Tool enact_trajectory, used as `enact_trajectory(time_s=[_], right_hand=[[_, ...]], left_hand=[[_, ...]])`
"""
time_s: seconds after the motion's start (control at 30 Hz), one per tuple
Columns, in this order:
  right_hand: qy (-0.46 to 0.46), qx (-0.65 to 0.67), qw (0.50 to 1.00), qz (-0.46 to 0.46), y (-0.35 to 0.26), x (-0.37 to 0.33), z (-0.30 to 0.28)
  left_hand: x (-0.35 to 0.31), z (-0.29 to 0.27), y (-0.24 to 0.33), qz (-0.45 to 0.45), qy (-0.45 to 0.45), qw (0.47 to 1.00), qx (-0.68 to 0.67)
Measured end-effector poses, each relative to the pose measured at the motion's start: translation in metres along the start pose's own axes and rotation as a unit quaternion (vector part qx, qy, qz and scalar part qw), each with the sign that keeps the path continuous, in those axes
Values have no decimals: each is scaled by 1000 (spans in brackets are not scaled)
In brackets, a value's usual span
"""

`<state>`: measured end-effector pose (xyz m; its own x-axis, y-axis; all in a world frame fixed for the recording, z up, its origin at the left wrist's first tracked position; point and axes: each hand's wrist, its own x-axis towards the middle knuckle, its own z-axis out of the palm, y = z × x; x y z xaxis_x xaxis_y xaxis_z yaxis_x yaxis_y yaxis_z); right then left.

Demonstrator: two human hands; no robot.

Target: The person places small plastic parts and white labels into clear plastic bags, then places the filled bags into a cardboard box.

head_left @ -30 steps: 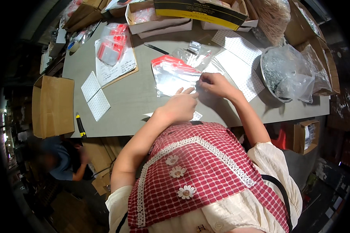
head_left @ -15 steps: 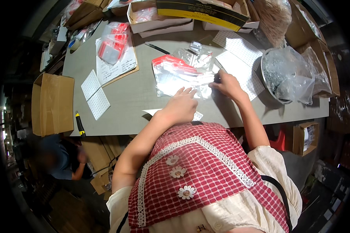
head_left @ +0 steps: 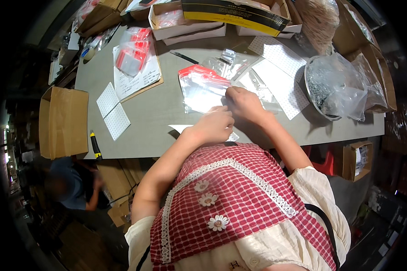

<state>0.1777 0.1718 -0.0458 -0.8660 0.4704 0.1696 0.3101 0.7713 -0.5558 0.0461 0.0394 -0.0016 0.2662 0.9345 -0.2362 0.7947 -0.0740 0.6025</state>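
Observation:
A stack of clear zip bags with red tops (head_left: 203, 88) lies on the grey table in front of me. My right hand (head_left: 245, 105) is closed, its thumb and fingers pinched at the right edge of the bags. Close beside it, my left hand (head_left: 215, 124) has its fingers curled together near the lower right corner of the stack; whatever they hold is hidden. Just right of my right hand lies a clear bag with small flat parts in it (head_left: 255, 81). More clear packets with metal pieces (head_left: 228, 56) rest behind the stack.
White dotted sheets (head_left: 276, 74) and a metal bowl of small parts under plastic (head_left: 319, 92) are at right. Left are a clipboard (head_left: 142, 83) with red-topped bags, a cutter (head_left: 95, 145) and a cardboard box (head_left: 63, 122). Boxes (head_left: 235, 18) line the back. Another person (head_left: 72, 185) is at lower left.
My right hand has moved left from the small parts to the edge of the bags. The fingers of my left hand have curled in, and the hands are closer together.

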Motion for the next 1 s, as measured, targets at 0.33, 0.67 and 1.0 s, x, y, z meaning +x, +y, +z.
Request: enact_trajectory(time_s=[0.33,0.67,1.0], right_hand=[[35,-27,994,97,20,-13,-20],[33,25,983,179,27,-19,-21],[153,-5,982,110,19,-36,0]], left_hand=[[-62,-21,-46,-9,183,983,-17],[-140,-82,-115,-77,366,911,174],[-131,-46,-121,-123,439,860,228]])
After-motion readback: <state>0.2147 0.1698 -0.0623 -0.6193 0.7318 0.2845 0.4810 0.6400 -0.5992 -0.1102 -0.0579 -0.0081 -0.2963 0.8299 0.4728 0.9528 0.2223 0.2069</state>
